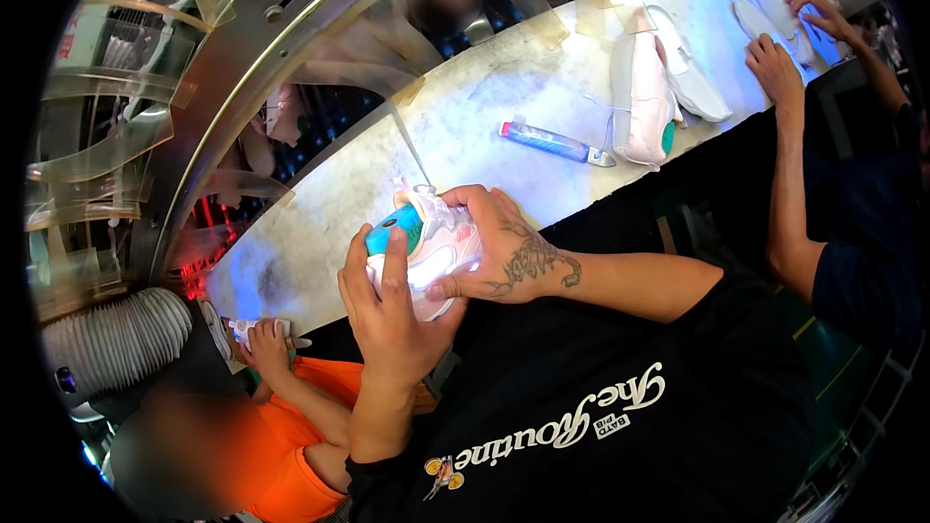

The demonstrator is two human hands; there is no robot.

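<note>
Between my hands is a pale pink and white shoe (457, 235), tilted above the near edge of the white work surface. A teal piece (386, 230) shows at its opening. My left hand (392, 305) grips the shoe from the left and below, with fingers raised along its side. My right hand (509, 257) wraps round the other side, its thumb pressed on the shoe's lower part. The fingers of my right hand are partly hidden behind the shoe.
A blue see-through tool with a red end (547, 140) lies right of my hands. Beyond it are a pale pink shoe (641, 107) and white sole (693, 82). Co-workers' hands (775, 70) work at right and left. A metal frame (208, 136) with clear strips arches behind; a ribbed hose (126, 334) stands left.
</note>
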